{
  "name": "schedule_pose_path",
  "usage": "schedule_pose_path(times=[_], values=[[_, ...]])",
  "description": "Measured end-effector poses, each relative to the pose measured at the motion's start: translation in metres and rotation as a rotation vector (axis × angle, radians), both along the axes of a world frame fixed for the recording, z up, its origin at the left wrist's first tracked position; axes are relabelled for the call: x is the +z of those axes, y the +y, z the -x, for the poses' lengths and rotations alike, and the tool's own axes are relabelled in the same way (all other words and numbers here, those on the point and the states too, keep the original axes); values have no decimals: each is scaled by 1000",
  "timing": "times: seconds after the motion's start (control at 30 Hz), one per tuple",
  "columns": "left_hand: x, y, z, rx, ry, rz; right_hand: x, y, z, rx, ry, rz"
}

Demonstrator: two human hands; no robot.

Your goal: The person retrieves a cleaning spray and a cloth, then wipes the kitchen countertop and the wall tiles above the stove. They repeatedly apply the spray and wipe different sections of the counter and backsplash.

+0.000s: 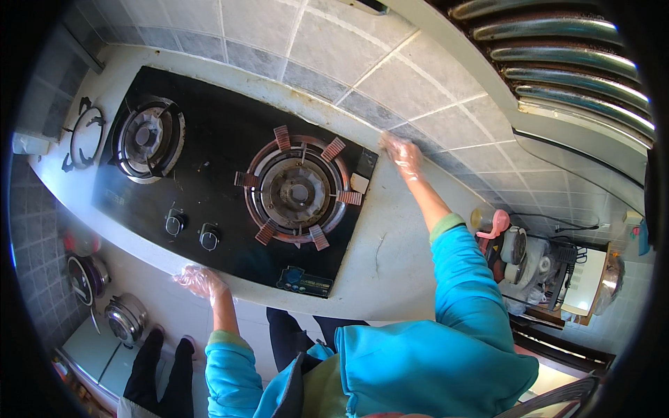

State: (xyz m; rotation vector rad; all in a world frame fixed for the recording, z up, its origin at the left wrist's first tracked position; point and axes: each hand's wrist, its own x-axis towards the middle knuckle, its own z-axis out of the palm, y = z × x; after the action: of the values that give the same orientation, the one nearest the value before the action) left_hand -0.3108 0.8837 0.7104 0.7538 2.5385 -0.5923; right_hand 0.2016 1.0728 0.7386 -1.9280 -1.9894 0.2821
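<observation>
A clear plastic glove covers each of my hands. My left hand (201,282) is at the countertop's front edge, below the control knobs (209,237); its fingers are bunched and blurred under the plastic. My right hand (402,155) reaches to the back of the white countertop (400,230), beside the hob's back right corner and close to the wall tiles. Whether it holds anything is hidden. Between my hands lies a black glass gas hob (209,136). Its right burner (299,193) carries a ring with several ribbed, reddish prongs. The left burner (146,137) looks stained.
A loose black pan support (87,137) lies on the counter's left end. A range hood (564,62) overhangs the upper right. Kitchenware and a pink ladle-like item (494,223) crowd the right side. Another person's legs (162,366) stand lower left, near a lidded metal pot (125,318).
</observation>
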Motion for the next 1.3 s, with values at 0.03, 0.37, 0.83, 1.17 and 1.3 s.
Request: schedule_pose_path(times=[0.03, 0.37, 0.83, 1.17, 1.3], values=[[3, -2, -5, 82, -27, -123, -2, 2, 0, -16, -93, 76], [-11, -2, 1, -131, 141, 60, -11, 33, 53, 219, 81, -109], [-14, -7, 3, -232, 138, 82, 162, 26, 24, -32, 234, -769], [-48, -21, 27, -12, 116, -168, 169, -2, -17, 82, 145, -634], [-16, -4, 6, -222, 98, 25, 170, 3, 3, 10, 564, -697]])
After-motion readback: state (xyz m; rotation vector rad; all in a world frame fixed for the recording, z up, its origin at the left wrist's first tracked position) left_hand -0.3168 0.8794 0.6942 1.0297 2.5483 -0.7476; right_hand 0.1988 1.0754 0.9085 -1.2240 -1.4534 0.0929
